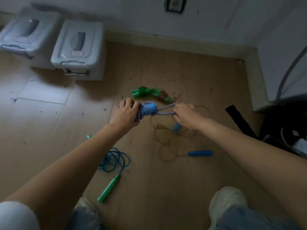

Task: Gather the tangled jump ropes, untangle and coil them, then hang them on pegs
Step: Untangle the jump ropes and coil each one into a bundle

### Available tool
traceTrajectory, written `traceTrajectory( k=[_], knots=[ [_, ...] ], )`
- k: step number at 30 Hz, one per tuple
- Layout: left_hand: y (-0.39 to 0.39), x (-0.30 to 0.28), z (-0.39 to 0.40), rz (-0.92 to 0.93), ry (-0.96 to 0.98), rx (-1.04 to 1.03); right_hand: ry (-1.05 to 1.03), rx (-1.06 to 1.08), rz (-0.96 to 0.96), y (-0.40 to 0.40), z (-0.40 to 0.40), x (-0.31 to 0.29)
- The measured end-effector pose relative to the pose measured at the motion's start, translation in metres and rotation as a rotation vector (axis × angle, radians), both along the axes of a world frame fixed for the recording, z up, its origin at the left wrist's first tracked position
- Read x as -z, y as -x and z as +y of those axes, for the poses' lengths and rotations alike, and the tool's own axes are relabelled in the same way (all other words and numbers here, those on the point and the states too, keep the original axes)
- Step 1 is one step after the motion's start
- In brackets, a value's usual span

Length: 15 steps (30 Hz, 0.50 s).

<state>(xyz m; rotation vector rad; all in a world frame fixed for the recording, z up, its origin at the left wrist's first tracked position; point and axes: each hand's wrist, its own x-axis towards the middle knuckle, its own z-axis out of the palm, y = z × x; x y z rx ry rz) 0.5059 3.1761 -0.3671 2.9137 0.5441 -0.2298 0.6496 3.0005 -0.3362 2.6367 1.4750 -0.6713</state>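
The likeliest slip, as I judge it, is the wrap coming loose: the left hand [127, 113] grips a bundle of braided rope [141, 113] with its blue handle [150, 109] poking out, while the right hand [186, 116] pinches two strands of the same rope pulled taut between the hands. If the right grip slackens before the end is tucked, the turns round the bundle could spring open and the coil would need redoing. A second risk lies just below: the tan rope [166, 146] sprawls in loose loops on the floor [191, 180] under the right wrist, and a trailing strand might snag it and drag it into a fresh tangle. Both hands are held above the floor, in front of the person's knees. The braided rope looks purple and white, twisted, fairly thick, and mostly wound into a short tight bundle. The tan rope is thin and pale, with two blue handles, one [200, 153] lying clear to the right. A blue cord [114, 160] with a green handle [108, 188] lies loosely looped near the left forearm, apart from the others. A green bundle [149, 94] lies on the floor beyond the hands. No pegs show here.
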Motion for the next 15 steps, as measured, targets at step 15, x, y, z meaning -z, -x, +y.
traceTrajectory(
  k=[15],
  knots=[
    [0.135,0.049,0.009,0.570,-0.163,0.197,-0.058,-0.006,0.047,0.105,0.032,0.032]
  ],
)
